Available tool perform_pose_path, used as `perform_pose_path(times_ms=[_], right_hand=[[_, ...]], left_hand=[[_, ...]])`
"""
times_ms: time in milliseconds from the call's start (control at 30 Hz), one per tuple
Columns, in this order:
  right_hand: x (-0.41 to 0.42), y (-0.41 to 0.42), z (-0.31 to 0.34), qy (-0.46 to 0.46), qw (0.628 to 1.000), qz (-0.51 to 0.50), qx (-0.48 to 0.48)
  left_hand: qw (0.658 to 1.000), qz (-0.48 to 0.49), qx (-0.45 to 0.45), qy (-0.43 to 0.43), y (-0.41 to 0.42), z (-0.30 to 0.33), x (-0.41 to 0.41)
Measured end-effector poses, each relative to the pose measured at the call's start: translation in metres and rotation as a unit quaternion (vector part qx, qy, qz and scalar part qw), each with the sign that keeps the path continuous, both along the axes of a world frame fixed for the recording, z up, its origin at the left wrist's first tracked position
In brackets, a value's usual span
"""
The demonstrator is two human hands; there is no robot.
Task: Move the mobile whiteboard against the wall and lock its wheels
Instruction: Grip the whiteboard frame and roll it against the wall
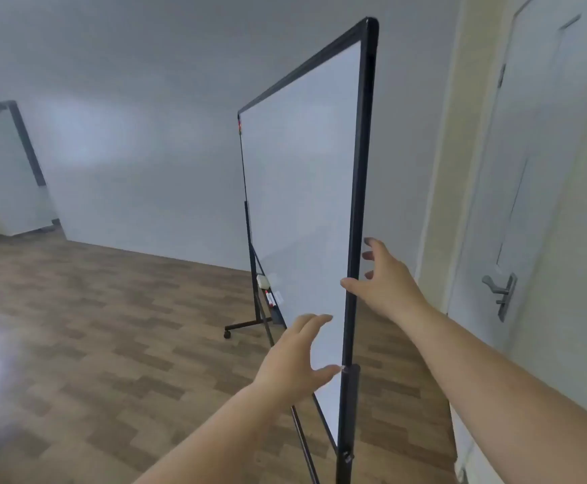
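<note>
The mobile whiteboard (302, 190) stands edge-on in front of me, a white panel in a black frame on a black wheeled stand. Its near upright runs down the middle of the view. My right hand (384, 281) is open at that upright, the thumb touching the frame's front and the fingers spread behind it. My left hand (295, 358) is open in front of the white panel, its thumb tip near the upright's lower clamp. One far caster (227, 334) shows on the floor; the near wheels are out of view. The marker tray (271, 298) holds an eraser and markers.
A pale wall (138, 162) runs across the back behind the whiteboard. A closed door with a metal lever handle (498, 291) is close on the right. A doorway (16, 169) opens at the far left. Wood-pattern floor (110, 326) stretches out to the left.
</note>
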State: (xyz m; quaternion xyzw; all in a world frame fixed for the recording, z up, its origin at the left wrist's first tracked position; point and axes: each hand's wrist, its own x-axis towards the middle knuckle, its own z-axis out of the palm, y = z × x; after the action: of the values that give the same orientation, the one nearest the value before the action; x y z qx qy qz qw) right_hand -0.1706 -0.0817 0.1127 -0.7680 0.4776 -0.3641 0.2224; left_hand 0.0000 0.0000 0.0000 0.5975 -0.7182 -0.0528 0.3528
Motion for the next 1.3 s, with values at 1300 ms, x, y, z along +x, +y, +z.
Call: perform_pose_path(times_ms=[1300], right_hand=[[0.043, -0.257, 0.01, 0.233, 0.826, 0.051, -0.51]], left_hand=[[0.705, -0.109, -0.178, -0.678, -0.272, -0.105, 0.024]])
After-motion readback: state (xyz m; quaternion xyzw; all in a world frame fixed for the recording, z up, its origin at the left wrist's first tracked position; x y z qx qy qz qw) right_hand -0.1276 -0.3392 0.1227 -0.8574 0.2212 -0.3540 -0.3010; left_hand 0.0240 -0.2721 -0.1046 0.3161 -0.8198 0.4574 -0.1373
